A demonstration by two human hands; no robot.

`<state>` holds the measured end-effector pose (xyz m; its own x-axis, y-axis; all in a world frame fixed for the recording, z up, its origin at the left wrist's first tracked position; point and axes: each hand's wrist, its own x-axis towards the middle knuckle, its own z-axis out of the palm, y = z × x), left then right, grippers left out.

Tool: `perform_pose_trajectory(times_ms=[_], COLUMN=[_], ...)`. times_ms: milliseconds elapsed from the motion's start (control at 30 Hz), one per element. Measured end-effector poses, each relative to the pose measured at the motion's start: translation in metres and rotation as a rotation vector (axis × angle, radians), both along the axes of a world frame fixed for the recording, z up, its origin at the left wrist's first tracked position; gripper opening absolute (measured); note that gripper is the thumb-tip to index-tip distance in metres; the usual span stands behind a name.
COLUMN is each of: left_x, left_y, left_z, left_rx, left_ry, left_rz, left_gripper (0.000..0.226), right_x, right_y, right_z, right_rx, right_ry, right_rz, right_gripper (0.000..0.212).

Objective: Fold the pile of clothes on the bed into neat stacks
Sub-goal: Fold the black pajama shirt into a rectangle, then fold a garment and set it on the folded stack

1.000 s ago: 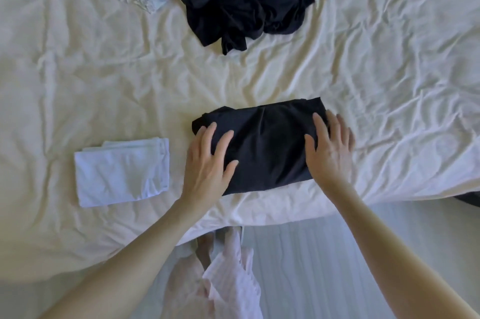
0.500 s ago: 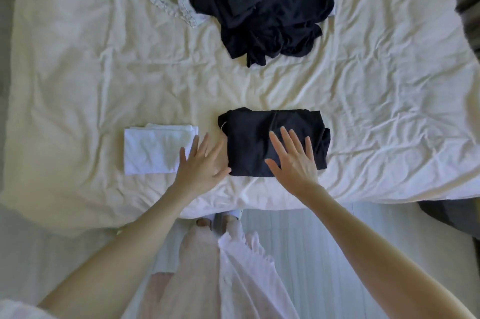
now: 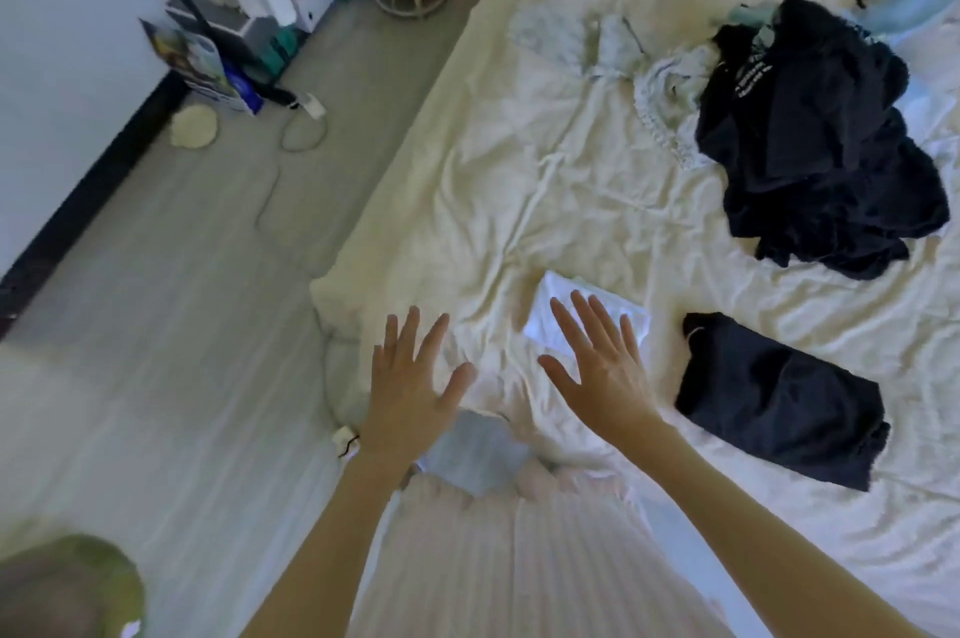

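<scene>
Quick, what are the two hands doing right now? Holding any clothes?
Left hand: open, fingers spread, holding nothing.
Right hand: open, fingers spread, holding nothing; it is in front of the folded white garment.

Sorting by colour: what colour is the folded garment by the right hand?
White, seen in the head view.
</scene>
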<state>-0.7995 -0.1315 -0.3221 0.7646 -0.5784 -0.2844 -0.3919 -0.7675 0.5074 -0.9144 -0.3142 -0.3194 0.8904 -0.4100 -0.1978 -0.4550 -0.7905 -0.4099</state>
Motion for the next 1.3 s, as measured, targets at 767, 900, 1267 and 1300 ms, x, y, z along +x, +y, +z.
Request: perform_pose_trajectory(times_ms=[767, 900, 1267, 1300], left_x=[0.300, 0.373, 0.553, 0.565], left_y=[0.208, 0.204, 0.180, 0.175], left_z=[0.042, 0.039, 0.064, 0.066], left_rx=[0.050, 0.029, -0.045, -0.050], left_ry=[-0.035, -0.045, -0.103, -0.104], left_rz=[0.101, 0.076, 0.033, 0.015], left_gripper=[0.063, 0.062, 0.060, 0.060], right_x=[0.331, 0.394, 0.540, 0.552], right_y=[0.193, 0.194, 0.172, 0.168], right_z=[0.048, 0.036, 0.050, 0.052], right_rx=[0.046, 0.073, 0.075, 0.075], right_ry=[-0.090, -0.107, -0.093, -0.091], right_rz=[0.130, 0.068, -0.036, -0.048], right_gripper=[0.061, 0.060, 0.060, 0.060])
